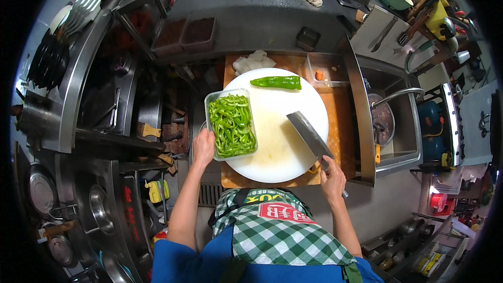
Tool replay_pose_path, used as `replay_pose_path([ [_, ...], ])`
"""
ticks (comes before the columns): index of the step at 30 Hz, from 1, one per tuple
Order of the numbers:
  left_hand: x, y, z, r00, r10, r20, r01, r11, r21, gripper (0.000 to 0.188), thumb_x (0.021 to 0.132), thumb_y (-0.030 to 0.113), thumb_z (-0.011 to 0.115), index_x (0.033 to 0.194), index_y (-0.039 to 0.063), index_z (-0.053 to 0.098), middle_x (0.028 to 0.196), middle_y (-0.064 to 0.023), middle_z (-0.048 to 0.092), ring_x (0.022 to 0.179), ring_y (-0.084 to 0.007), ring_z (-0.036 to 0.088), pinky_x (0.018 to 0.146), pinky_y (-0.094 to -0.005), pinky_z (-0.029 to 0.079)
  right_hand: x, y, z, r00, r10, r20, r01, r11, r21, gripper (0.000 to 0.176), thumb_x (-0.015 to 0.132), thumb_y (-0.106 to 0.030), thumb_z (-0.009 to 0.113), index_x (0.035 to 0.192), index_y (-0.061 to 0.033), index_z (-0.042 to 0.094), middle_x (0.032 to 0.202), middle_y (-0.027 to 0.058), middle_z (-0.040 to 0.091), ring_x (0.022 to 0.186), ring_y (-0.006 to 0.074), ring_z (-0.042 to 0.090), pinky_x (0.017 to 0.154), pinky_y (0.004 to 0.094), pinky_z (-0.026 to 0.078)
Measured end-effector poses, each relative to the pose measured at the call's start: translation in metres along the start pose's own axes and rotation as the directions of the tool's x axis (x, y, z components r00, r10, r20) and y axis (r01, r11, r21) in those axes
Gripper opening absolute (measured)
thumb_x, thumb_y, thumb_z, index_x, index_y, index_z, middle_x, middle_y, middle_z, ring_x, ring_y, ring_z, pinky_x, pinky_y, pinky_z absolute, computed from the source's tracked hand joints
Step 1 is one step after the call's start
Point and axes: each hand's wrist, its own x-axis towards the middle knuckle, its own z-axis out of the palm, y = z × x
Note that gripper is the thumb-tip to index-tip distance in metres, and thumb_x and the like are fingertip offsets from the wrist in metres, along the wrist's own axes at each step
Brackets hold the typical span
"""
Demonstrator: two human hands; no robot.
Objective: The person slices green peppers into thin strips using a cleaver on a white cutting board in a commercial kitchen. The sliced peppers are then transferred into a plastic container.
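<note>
My left hand [203,147] grips the near left edge of a clear plastic container [255,135] filled with sliced green pepper strips [232,125]. The container overlaps the left side of a round white cutting board [275,173]. In my right hand [333,177] is the handle of a cleaver [308,131], its broad blade tilted over the board's right side. One green pepper piece [276,82], apparently uncut along its length, lies across the far part of the board. Between container and blade, the board's surface is wet and stained, with a tiny green scrap.
Behind the board lies a crumpled white cloth [254,62]. A clear container with an orange piece [319,75] stands at the back right. A metal panel [359,122] separates the board from a sink [404,133]. Metal shelving [90,67] stands left.
</note>
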Motion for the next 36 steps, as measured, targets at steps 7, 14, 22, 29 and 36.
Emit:
replay_pose_path([
  [7,0.087,0.004,-0.029,0.885,0.277,0.374,-0.33,0.94,0.084,0.026,0.089,0.021,0.052,0.078,-0.002,0.049,0.078,-0.0239,0.057,0.076,-0.0427,0.056,0.063,-0.0459,0.043,-0.02,-0.002,-0.006,0.978,0.209,-0.011,-0.197,0.937,0.287,0.025,0.088,-0.006,0.056,0.112,-0.0037,0.06,0.074,0.0164,0.064,0.063,0.0244,0.061,0.061,0.0332,0.047],
  [14,0.228,0.062,0.009,0.438,0.154,0.886,-0.638,0.747,0.186,0.018,0.079,0.018,0.065,0.089,0.003,0.062,0.083,-0.017,0.066,0.075,-0.0296,0.063,0.068,-0.0383,0.049,-0.045,-0.006,-0.012,0.912,0.41,0.021,-0.359,0.772,0.525,0.023,0.092,-0.01,0.055,0.112,0.0016,0.057,0.063,0.0026,0.053,0.054,0.0079,0.048,0.049,0.0256,0.04],
  [22,0.188,0.233,0.114,0.575,0.183,0.798,-0.756,0.492,0.432,0.041,0.07,0.013,0.066,0.11,0.006,0.062,0.11,-0.0137,0.066,0.098,-0.0298,0.065,0.079,-0.0391,0.053,-0.076,-0.02,-0.016,0.806,0.589,0.058,-0.486,0.602,0.633,0.021,0.093,-0.011,0.056,0.11,0.0001,0.059,0.065,-0.0004,0.053,0.054,0.0052,0.047,0.048,0.0232,0.038],
  [29,0.164,0.205,0.19,0.466,0.567,0.679,-0.884,0.261,0.389,0.028,0.072,0.011,0.065,0.097,0.002,0.056,0.096,-0.0142,0.065,0.091,-0.0293,0.065,0.067,-0.037,0.056,-0.085,-0.019,-0.018,0.791,0.611,0.023,-0.434,0.536,0.724,0.024,0.094,-0.012,0.054,0.114,0.0014,0.055,0.064,-0.001,0.051,0.052,0.005,0.045,0.045,0.0223,0.037],
  [36,-0.022,0.206,0.154,0.314,0.791,0.526,-0.94,0.335,0.058,0.015,0.077,0.016,0.056,0.086,0.005,0.049,0.087,-0.0123,0.051,0.083,-0.0296,0.054,0.067,-0.0416,0.045,-0.097,0.017,-0.021,0.77,0.633,0.078,-0.42,0.41,0.81,0.015,0.096,-0.018,0.05,0.095,-0.0033,0.047,0.059,0.0013,0.049,0.046,0.0061,0.046,0.04,0.0228,0.041],
])
